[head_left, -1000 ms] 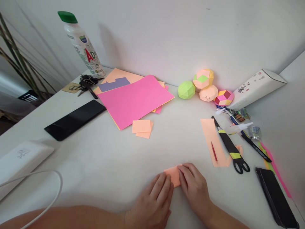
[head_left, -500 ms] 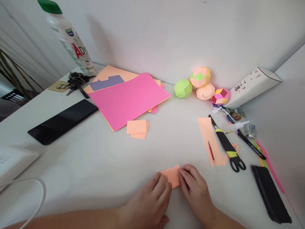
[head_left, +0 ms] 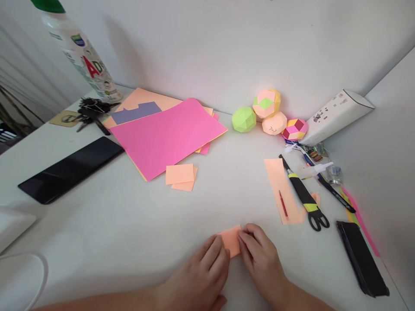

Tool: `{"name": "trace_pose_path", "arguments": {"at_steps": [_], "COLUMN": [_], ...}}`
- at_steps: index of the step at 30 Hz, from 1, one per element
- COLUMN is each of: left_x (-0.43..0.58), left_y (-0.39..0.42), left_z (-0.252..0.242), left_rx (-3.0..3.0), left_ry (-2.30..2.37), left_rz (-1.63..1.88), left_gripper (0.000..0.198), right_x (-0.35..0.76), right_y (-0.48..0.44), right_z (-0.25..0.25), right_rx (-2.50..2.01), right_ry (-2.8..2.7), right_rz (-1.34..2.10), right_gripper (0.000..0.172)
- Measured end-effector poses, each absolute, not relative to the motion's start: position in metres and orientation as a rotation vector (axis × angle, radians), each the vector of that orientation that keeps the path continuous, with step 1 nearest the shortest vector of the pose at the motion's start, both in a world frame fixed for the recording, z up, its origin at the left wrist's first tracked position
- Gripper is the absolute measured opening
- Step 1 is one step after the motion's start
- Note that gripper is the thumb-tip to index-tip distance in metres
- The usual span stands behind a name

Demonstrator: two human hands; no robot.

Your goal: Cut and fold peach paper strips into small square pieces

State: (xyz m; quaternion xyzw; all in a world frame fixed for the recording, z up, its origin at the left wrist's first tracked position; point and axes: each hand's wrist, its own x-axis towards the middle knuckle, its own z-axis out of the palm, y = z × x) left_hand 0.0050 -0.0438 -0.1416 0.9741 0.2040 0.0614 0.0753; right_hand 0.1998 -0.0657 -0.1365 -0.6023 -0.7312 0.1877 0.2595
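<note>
A small orange piece of paper (head_left: 231, 240) lies on the white table between my hands, its far edge slightly slanted. My left hand (head_left: 207, 263) has its fingers closed over the paper's left side and hides that end. At the right edge, my right hand (head_left: 261, 255) pinches the paper between thumb and fingers. Further off, two orange paper rectangles (head_left: 180, 174) rest overlapping. To the right, a longer orange paper strip (head_left: 274, 181) carries a thin red pencil-like stick (head_left: 283, 204), with black and yellow scissors (head_left: 303, 192) beside it.
Pink paper sheets (head_left: 168, 138) lie at the back left near a black phone (head_left: 71, 168), keys (head_left: 92, 110) and a white bottle (head_left: 81, 56). Several faceted paper balls (head_left: 244, 119) stand by the wall. A black case (head_left: 361, 259) lies at right, a white cable (head_left: 43, 276) at left.
The whole view has shifted slightly, so things appear a little further left. Both hands keep the same hold on the orange paper.
</note>
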Motion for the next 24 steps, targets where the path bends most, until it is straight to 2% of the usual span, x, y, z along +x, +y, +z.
{"name": "trace_pose_path", "arguments": {"at_steps": [11, 24], "left_x": [0.0059, 0.0041], "left_y": [-0.0431, -0.0452], "left_z": [-0.1418, -0.1435], "left_rx": [2.99, 3.002], "left_ry": [0.645, 0.62], "left_rz": [0.285, 0.241], "left_gripper": [0.058, 0.061], "right_x": [0.1994, 0.1958], "right_y": [-0.0649, -0.0631], "right_z": [-0.1361, -0.1331], "right_rx": [-1.646, -1.718], "right_ry": [-1.969, -1.823], "right_rz": [0.518, 0.663], "right_gripper": [0.019, 0.021]}}
